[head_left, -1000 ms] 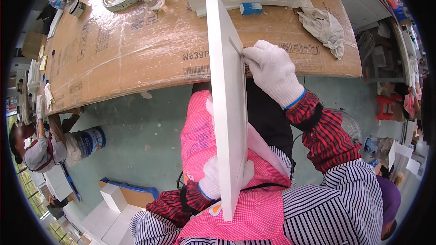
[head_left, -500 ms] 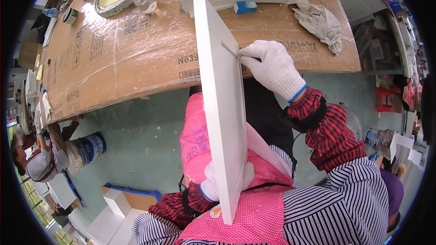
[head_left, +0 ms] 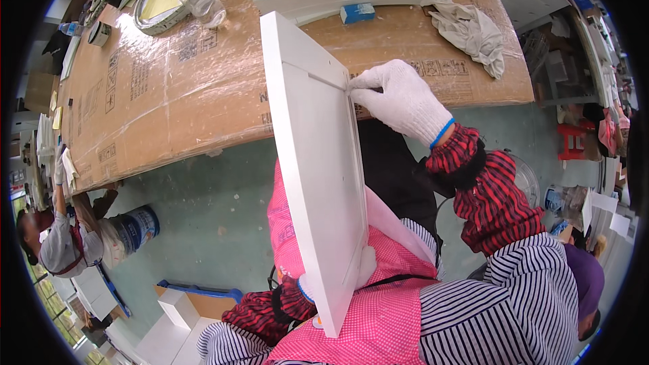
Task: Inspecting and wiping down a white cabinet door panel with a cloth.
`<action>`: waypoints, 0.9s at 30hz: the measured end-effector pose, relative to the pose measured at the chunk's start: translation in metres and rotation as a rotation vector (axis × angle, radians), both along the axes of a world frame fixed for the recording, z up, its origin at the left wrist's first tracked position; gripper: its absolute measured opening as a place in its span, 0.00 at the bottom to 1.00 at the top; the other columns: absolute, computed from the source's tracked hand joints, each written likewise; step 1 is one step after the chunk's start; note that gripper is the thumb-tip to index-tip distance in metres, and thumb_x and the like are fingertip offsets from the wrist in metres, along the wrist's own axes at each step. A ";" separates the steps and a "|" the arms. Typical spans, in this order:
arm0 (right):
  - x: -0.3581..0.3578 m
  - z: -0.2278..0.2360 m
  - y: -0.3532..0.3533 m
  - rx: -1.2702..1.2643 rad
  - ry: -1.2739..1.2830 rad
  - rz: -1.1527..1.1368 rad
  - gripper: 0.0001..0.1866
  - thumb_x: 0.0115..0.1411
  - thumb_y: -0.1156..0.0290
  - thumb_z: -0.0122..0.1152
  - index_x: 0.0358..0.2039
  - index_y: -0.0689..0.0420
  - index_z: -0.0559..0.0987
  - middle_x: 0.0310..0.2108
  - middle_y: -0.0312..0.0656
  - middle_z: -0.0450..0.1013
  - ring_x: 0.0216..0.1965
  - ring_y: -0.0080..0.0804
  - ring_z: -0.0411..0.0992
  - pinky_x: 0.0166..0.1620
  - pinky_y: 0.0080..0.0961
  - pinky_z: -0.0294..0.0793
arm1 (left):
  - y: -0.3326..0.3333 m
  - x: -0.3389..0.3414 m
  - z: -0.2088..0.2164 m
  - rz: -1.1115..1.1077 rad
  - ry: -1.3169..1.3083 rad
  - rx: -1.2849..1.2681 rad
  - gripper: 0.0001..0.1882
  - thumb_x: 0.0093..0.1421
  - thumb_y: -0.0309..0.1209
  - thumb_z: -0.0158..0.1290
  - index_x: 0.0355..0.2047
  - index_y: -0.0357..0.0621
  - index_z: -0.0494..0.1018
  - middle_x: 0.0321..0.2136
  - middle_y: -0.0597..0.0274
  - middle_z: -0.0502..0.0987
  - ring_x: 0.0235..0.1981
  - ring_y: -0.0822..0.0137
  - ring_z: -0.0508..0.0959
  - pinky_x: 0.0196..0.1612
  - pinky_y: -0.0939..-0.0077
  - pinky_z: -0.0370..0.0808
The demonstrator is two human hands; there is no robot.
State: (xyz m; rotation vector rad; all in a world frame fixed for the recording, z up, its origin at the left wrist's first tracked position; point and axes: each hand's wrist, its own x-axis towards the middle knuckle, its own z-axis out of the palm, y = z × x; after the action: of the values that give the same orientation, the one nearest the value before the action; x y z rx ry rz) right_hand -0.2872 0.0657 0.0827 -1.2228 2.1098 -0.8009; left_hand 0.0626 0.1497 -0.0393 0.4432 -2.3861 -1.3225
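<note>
A white framed panel [head_left: 324,142], like a cabinet door with a recessed middle, stands upright on edge before me, its lower end against my pink checked apron [head_left: 378,311]. My left hand [head_left: 367,265], in a white knit glove, is closed around the panel near its lower end; much of that hand is hidden behind it. My right hand [head_left: 400,98], also gloved, pinches its fingertips against the inner edge of the frame near the top. Whether something small sits between those fingertips I cannot make out.
A cardboard-covered table [head_left: 169,101] lies ahead, bearing a white cloth [head_left: 466,30], a small blue-and-white block [head_left: 357,13], a clear bottle [head_left: 203,3] and a large round lid [head_left: 145,23]. A co-worker [head_left: 64,243] is at the left by a blue bucket [head_left: 138,225]. A red stool [head_left: 571,140] stands right.
The panel's top has swung left and its recessed face has turned more toward me. My right hand stays pinched at the frame's edge, shifted slightly left.
</note>
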 end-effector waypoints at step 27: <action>0.015 0.007 -0.004 -0.023 0.245 -0.029 0.11 0.60 0.67 0.62 0.39 0.55 0.88 0.35 0.50 0.81 0.41 0.50 0.79 0.47 0.40 0.78 | 0.000 -0.033 0.057 0.421 -0.243 0.110 0.18 0.51 0.30 0.64 0.45 0.44 0.82 0.37 0.60 0.82 0.37 0.60 0.81 0.37 0.67 0.80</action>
State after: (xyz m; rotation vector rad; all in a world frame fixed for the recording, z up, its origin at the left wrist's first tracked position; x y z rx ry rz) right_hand -0.2726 0.0619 0.0895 -1.3640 2.3230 -0.7208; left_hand 0.0297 0.1501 0.0181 1.1264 -2.2340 -1.2604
